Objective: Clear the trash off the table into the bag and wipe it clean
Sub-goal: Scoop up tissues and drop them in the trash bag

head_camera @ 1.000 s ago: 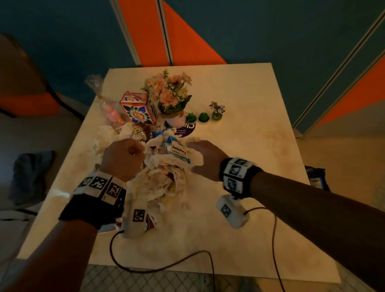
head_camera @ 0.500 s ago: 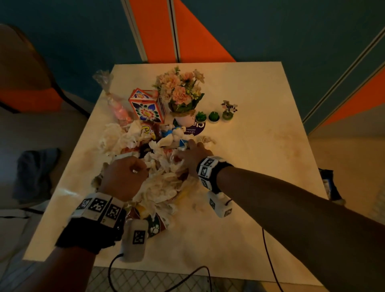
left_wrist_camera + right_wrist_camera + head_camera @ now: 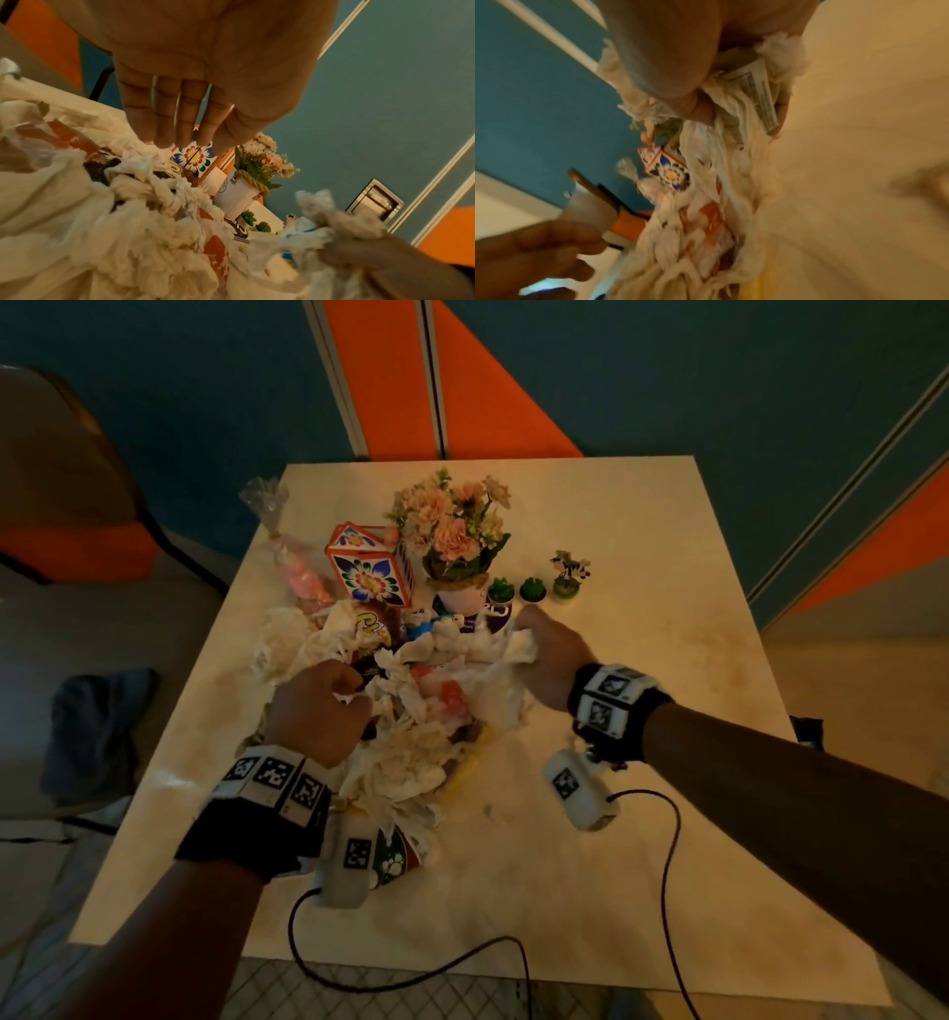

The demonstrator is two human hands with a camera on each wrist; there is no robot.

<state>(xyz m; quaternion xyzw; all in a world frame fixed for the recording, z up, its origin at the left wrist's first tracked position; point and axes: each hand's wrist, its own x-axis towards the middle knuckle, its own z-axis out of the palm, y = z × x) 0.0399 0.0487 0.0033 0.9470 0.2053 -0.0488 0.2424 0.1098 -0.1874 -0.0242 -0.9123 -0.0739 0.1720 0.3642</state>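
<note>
A pile of crumpled white tissues and snack wrappers (image 3: pixel 411 711) covers the middle of the pale table (image 3: pixel 642 814). My left hand (image 3: pixel 339 695) hovers over the pile's left side. In the left wrist view the left hand (image 3: pixel 180 140) has its fingers straight and together, tips just above the tissues (image 3: pixel 123 213), holding nothing. My right hand (image 3: pixel 529 644) grips a wad of tissue at the pile's far right edge. The right wrist view shows the right hand (image 3: pixel 731 113) curled round tissues and a printed paper slip (image 3: pixel 759 95).
Behind the pile stand a flowered box (image 3: pixel 372 567), a pot of pink flowers (image 3: pixel 457 541), three tiny potted plants (image 3: pixel 534 588) and a clear bag of pink sweets (image 3: pixel 303 572). A printed paper cup (image 3: pixel 395 857) lies under my left wrist. A chair (image 3: pixel 67 469) and dark cloth (image 3: pixel 97 726) are left of the table.
My right hand has moved from the pile's middle to its far right edge and closed around a wad of tissue. The left hand stays over the pile's left side.
</note>
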